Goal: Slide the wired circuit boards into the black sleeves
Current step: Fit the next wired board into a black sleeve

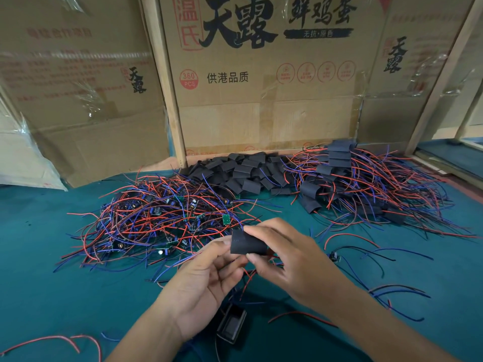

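Observation:
A flat black sleeve (247,243) is held above the green table, low in the middle of the head view. My right hand (290,259) pinches its right end between thumb and fingers. My left hand (206,280) touches the sleeve's left edge with its fingertips, palm up. Red and blue wires run out from under the sleeve between my hands; the board they belong to is hidden. A tangle of bare wired circuit boards (159,220) lies to the left. Empty black sleeves (243,173) are heaped at the back centre. Sleeved boards with wires (366,189) are piled at the right.
The green table cover (52,296) carries loose wires near the front edge. A small black box-like object (232,325) lies under my left wrist. One loose wired board (335,256) sits right of my hands. Cardboard boxes (261,87) and wooden posts wall the back.

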A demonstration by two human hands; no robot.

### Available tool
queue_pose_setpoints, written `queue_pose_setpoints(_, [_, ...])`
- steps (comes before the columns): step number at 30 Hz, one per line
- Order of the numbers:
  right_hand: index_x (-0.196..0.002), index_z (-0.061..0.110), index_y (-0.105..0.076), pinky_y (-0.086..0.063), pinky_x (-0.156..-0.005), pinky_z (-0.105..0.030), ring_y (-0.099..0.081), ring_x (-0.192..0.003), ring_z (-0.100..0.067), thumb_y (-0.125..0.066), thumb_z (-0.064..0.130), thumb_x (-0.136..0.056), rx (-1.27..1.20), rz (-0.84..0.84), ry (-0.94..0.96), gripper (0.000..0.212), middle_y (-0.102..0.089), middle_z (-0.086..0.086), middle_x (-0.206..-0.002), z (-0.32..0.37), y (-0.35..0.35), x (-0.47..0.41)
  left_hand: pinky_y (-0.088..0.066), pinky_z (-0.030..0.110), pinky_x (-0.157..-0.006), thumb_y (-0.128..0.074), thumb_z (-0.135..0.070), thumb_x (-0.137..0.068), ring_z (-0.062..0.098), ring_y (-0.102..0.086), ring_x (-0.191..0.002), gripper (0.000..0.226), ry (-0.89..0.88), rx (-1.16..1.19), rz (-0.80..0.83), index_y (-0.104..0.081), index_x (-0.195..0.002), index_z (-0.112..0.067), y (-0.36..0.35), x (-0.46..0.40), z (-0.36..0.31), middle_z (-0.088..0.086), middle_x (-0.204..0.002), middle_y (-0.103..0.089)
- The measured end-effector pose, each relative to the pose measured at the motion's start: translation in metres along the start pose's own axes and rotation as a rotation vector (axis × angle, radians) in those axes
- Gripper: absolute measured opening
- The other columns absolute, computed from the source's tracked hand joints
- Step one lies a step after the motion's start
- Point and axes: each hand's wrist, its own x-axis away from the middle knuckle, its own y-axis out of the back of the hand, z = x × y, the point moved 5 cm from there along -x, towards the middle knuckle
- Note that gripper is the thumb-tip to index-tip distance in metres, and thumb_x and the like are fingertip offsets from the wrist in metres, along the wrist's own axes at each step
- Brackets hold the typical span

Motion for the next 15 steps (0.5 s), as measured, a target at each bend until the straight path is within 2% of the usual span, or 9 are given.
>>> queue_pose_setpoints(3, [-0.127,0.008,-0.061,-0.054,-0.075,-0.035,-0.063,-0.095,-0.016,-0.057,0.030,-0.093,-0.015,0.019,0.009,0.041,-0.060,-0.002,-0.116,0.0011,0.0019,-0.0003,-0.056,0.019,-0.052,-0.074,-0.017,-0.067,0.013,-0.071,-0.066,0.025,0.015,0.017,0.028,-0.079,-0.090,-0.007,0.0000,-0.0001,-0.0003,0.011,-0.080,-0.070])
queue_pose_setpoints(7, [-0.129,0.009,-0.060,-0.053,-0.076,-0.036,-0.063,-0.096,-0.017,-0.055,0.034,-0.095,-0.047,0.051,0.013,0.042,-0.059,-0.001,-0.117,0.0004,0.0049,-0.0010,-0.056,0.018,-0.051,-0.073,-0.013,-0.064,0.015,-0.072,-0.060,0.014,0.019,0.053,0.031,-0.079,-0.072,-0.003,-0.0014,-0.0013,0.0000,0.015,-0.073,-0.072])
queue_pose_setpoints(13, [-0.129,0.014,-0.059,-0.051,-0.080,-0.029,-0.060,-0.097,-0.012,-0.058,0.033,-0.094,-0.064,0.100,0.001,0.040,-0.057,0.004,-0.117,0.0001,0.0051,-0.0020,-0.056,0.018,-0.052,-0.070,-0.008,-0.065,0.011,-0.069,-0.058,0.009,-0.051,0.021,0.052,-0.079,-0.067,-0.007,-0.0006,-0.0033,-0.0011,0.012,-0.072,-0.072])
queue_pose_setpoints(15, [-0.123,0.018,-0.061,-0.046,-0.082,-0.018,-0.057,-0.097,-0.003,-0.063,0.031,-0.092,-0.160,0.107,-0.071,0.034,-0.058,0.012,-0.110,-0.0020,0.0041,-0.0035,-0.057,0.017,-0.055,-0.073,-0.010,-0.062,0.009,-0.069,-0.061,0.010,-0.081,-0.015,0.092,-0.079,-0.069,-0.008,-0.0018,-0.0032,-0.0019,0.010,-0.076,-0.073])
